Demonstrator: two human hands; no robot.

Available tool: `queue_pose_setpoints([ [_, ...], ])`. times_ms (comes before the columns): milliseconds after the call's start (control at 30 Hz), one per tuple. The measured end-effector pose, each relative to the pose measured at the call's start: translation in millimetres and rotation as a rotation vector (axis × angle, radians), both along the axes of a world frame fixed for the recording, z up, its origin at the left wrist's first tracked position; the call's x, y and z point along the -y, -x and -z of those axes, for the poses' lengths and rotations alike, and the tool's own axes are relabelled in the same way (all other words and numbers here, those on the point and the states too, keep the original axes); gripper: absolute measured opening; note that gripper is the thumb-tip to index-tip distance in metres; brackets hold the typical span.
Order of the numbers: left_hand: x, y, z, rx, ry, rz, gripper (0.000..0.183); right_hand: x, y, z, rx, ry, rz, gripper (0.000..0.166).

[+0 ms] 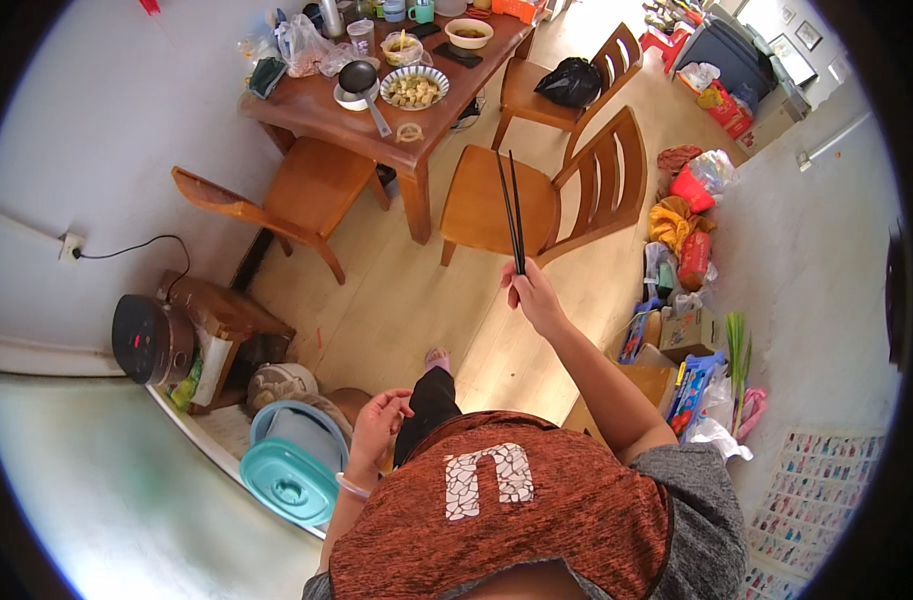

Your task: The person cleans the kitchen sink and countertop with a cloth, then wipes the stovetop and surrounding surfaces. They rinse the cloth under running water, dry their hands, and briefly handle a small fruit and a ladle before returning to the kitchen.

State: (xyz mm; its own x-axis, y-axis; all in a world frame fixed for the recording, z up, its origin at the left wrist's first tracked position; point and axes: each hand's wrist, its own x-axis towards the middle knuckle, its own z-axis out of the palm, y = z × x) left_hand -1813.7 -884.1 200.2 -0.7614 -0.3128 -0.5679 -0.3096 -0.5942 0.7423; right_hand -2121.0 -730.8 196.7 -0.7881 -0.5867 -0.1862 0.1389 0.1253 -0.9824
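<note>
My right hand [531, 294] is closed around the lower ends of a pair of black chopsticks [513, 214], which point up towards the table, over a wooden chair. My left hand [382, 420] hangs near my waist, with its fingers loosely curled and nothing visible in it. Ahead stands a wooden dining table [314, 116]. On it are a striped bowl of cubed food [414, 88], a black ladle [359, 77] resting across a white bowl [349, 100], a small container with a spoon [402, 49] and a cream bowl of dark food [469, 34].
Wooden chairs [501, 199] stand around the table, one bearing a black plastic bag [570, 82]. Bags and boxes [689, 332] line the right wall. To the left are a rice cooker [153, 340] on a wooden stand and a bucket with a teal lid [290, 480].
</note>
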Motion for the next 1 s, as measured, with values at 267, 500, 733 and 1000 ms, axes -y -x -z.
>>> queue_pose_setpoints([
  [267,111,107,-18,-0.036,0.094,-0.074,0.023,123,208,31,-0.598,-0.288,0.034,0.023],
  [500,135,180,-31,0.066,0.153,-0.278,0.021,234,370,52,-0.741,-0.711,-0.062,0.029],
  [733,102,258,-46,0.175,0.025,-0.436,0.02,320,462,81,-0.762,-0.766,-0.263,0.039],
  [1000,106,315,-55,0.194,0.067,-0.445,0.021,354,495,101,-0.821,-0.779,-0.435,0.044],
])
